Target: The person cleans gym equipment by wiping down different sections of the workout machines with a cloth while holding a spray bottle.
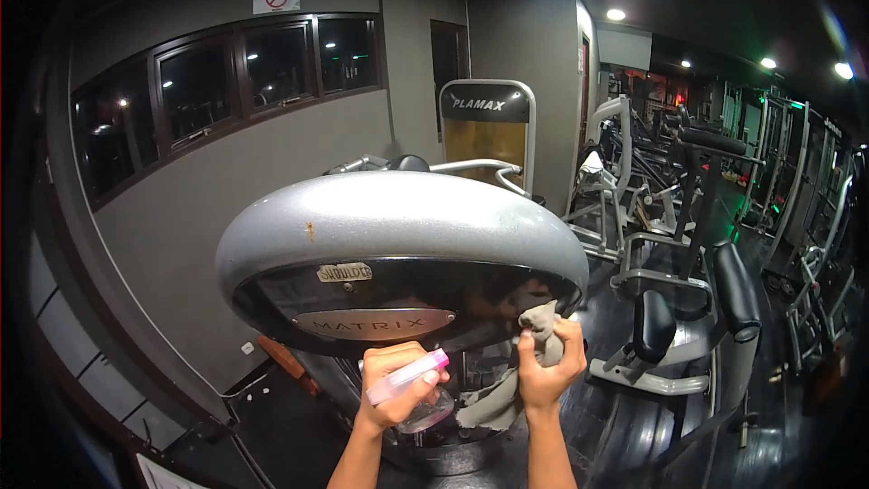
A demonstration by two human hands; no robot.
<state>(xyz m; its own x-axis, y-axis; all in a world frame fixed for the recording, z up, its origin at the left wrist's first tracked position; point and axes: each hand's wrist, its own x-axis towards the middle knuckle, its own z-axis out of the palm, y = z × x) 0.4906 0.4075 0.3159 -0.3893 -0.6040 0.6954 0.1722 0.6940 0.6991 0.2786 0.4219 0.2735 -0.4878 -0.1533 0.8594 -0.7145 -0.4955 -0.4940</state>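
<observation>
Facing a hood [407,222] partly hiding PLAMAX panel [486,116], left hand [389,409] grips bottle [412,378], right [548,378] cloth [495,405]

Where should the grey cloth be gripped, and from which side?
Probably by the bunched upper end of the grey cloth, coming from the right and below, as the right hand does. The fabric is gathered into a thick wad there, against or close to the dark panel, while the lower part hangs loose toward the left and would likely just flop.
</observation>
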